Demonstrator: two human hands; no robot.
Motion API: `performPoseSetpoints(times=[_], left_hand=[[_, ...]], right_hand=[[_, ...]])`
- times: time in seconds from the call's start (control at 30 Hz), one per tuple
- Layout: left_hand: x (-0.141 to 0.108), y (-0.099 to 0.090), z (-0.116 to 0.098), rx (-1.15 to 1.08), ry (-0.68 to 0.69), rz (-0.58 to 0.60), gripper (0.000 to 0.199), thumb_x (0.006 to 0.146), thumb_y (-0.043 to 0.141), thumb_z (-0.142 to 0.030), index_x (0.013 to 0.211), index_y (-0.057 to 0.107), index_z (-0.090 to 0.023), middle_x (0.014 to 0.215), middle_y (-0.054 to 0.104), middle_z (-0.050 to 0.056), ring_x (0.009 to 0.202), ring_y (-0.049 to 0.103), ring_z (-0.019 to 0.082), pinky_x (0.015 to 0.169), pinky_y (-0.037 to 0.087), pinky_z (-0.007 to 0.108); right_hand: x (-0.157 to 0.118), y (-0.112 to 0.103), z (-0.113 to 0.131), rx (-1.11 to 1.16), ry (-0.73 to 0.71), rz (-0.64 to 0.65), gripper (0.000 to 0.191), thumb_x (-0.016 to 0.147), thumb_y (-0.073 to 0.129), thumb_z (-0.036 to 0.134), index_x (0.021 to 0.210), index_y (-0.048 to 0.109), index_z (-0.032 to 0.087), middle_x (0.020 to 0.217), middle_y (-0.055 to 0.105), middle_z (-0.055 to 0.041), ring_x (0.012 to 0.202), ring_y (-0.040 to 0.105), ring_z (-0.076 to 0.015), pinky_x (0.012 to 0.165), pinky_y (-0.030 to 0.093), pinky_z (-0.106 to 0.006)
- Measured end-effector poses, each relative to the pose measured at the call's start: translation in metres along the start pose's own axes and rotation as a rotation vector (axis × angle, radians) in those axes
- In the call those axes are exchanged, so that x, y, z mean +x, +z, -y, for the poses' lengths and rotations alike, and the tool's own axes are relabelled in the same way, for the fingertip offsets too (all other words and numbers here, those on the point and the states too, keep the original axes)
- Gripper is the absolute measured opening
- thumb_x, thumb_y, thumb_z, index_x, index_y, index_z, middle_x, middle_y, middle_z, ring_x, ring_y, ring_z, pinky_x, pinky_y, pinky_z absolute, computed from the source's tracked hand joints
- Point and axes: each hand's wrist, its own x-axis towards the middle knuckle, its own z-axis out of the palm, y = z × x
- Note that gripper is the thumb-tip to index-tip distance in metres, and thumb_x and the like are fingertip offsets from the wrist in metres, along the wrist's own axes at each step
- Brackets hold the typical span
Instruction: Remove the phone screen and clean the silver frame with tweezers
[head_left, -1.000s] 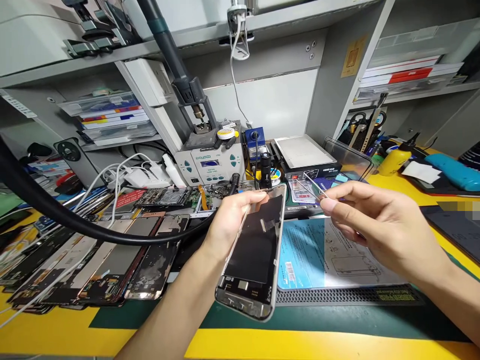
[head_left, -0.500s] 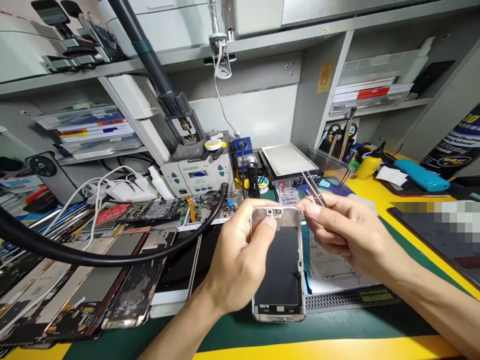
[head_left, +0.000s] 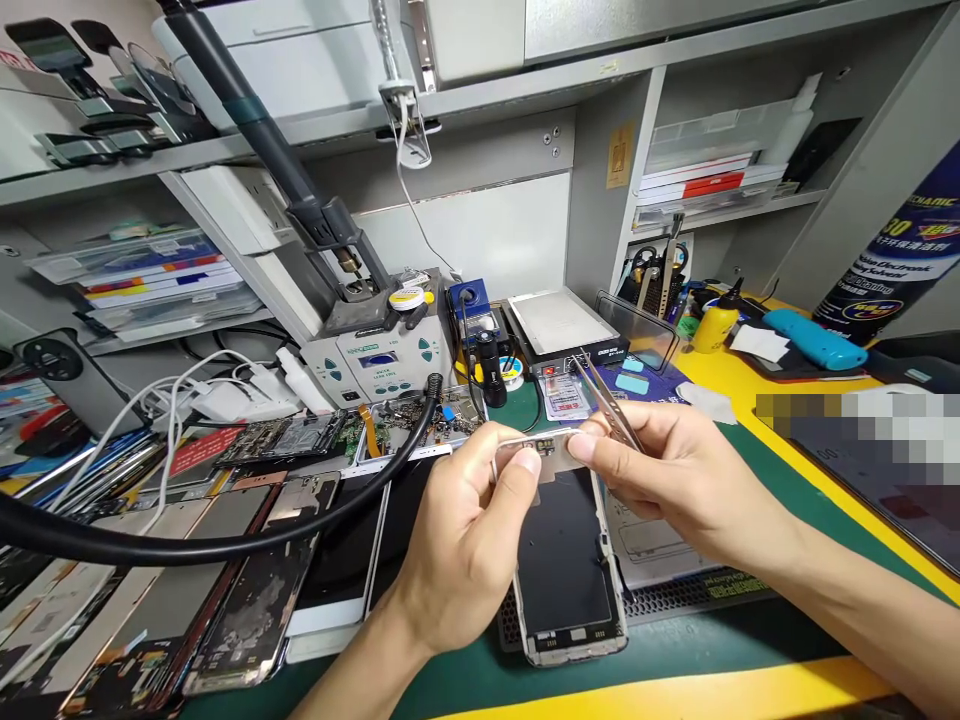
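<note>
An opened phone frame (head_left: 564,550) with a black inner panel is held tilted over the bench. My left hand (head_left: 472,535) is closed around its upper left side, the thumb pressing near the top edge. Beside that thumb a small part with gold contacts (head_left: 544,446) shows, partly covered. Tweezers (head_left: 611,408) rest in my right hand (head_left: 667,465), tips pointing up and away from the phone. The thumb and finger of that hand also touch the frame's upper right corner. Underneath lies a printed sheet (head_left: 660,560) with phone outlines.
Stripped phone housings (head_left: 259,590) lie in a row at left, crossed by a thick black hose (head_left: 225,548). Behind stand a hot-air station (head_left: 375,360) and a flat heating plate (head_left: 562,320). A dark-screened phone (head_left: 870,480) lies at right on the green mat (head_left: 720,655).
My right hand has come in to the frame's upper right corner, and the tweezers have turned further left. The phone's top has tipped away and its lower end swung right. The view has shifted slightly right.
</note>
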Motion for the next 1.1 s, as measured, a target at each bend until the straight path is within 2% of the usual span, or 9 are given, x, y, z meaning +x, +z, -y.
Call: performPoseSetpoints(times=[0.1, 0.27, 0.43, 0.6, 0.8, 0.9, 1.1], left_hand=[[-0.0005, -0.0006, 0.0020, 0.004, 0.004, -0.004, 0.031, 0.103, 0.050, -0.043, 0.083, 0.053, -0.019, 0.069, 0.041, -0.005, 0.062, 0.033, 0.010, 0.057, 0.029, 0.027], [-0.0034, -0.0024, 0.0041, -0.143, -0.019, 0.057, 0.022, 0.100, 0.054, -0.043, 0.096, 0.058, -0.021, 0.076, 0.047, -0.003, 0.068, 0.039, 0.012, 0.061, 0.029, 0.029], [-0.0021, -0.0003, 0.0007, -0.042, -0.007, -0.037, 0.029, 0.101, 0.053, -0.041, 0.081, 0.055, -0.019, 0.068, 0.040, -0.005, 0.062, 0.033, 0.010, 0.057, 0.028, 0.027], [-0.0022, -0.0012, 0.0018, -0.025, 0.021, -0.036, 0.030, 0.101, 0.054, -0.041, 0.081, 0.055, -0.019, 0.067, 0.039, -0.005, 0.060, 0.033, 0.010, 0.055, 0.027, 0.027], [-0.0003, -0.0018, 0.0024, -0.043, -0.022, -0.058, 0.035, 0.101, 0.052, -0.044, 0.076, 0.053, -0.019, 0.070, 0.037, -0.003, 0.066, 0.032, 0.012, 0.059, 0.028, 0.028], [0.0007, 0.0004, -0.0001, -0.008, -0.038, -0.062, 0.037, 0.100, 0.052, -0.045, 0.074, 0.052, -0.019, 0.067, 0.035, -0.003, 0.063, 0.029, 0.012, 0.057, 0.026, 0.028], [-0.0038, 0.0017, -0.0018, -0.122, -0.075, -0.047, 0.036, 0.095, 0.059, -0.046, 0.072, 0.055, -0.018, 0.067, 0.046, -0.001, 0.066, 0.042, 0.014, 0.059, 0.034, 0.027]], right_hand=[[0.0013, 0.0005, 0.0002, -0.012, 0.003, -0.002, 0.042, 0.086, 0.075, 0.049, 0.070, 0.051, 0.019, 0.057, 0.029, 0.0095, 0.048, 0.019, -0.0051, 0.041, 0.014, -0.022], [0.0016, -0.0007, -0.0003, 0.003, -0.005, 0.004, 0.039, 0.087, 0.075, 0.046, 0.071, 0.052, 0.019, 0.058, 0.029, 0.0093, 0.049, 0.019, -0.0052, 0.042, 0.014, -0.023], [0.0008, -0.0010, 0.0001, 0.001, -0.013, 0.001, 0.040, 0.088, 0.074, 0.047, 0.071, 0.052, 0.019, 0.058, 0.030, 0.0091, 0.049, 0.019, -0.0054, 0.042, 0.014, -0.023], [0.0003, -0.0011, 0.0001, 0.012, -0.006, -0.003, 0.041, 0.086, 0.076, 0.048, 0.070, 0.051, 0.020, 0.057, 0.029, 0.0093, 0.049, 0.019, -0.0055, 0.042, 0.014, -0.023], [0.0001, -0.0019, -0.0004, 0.052, 0.023, 0.016, 0.038, 0.088, 0.074, 0.047, 0.074, 0.052, 0.019, 0.058, 0.028, 0.0098, 0.049, 0.017, -0.0053, 0.043, 0.013, -0.023], [0.0022, -0.0008, -0.0007, 0.031, 0.034, -0.003, 0.038, 0.083, 0.080, 0.046, 0.076, 0.054, 0.019, 0.060, 0.034, 0.0096, 0.049, 0.019, -0.0049, 0.042, 0.014, -0.022], [0.0036, -0.0003, -0.0022, 0.089, 0.074, -0.014, 0.040, 0.077, 0.085, 0.042, 0.075, 0.053, 0.019, 0.059, 0.031, 0.0105, 0.049, 0.016, -0.0042, 0.042, 0.012, -0.021]])
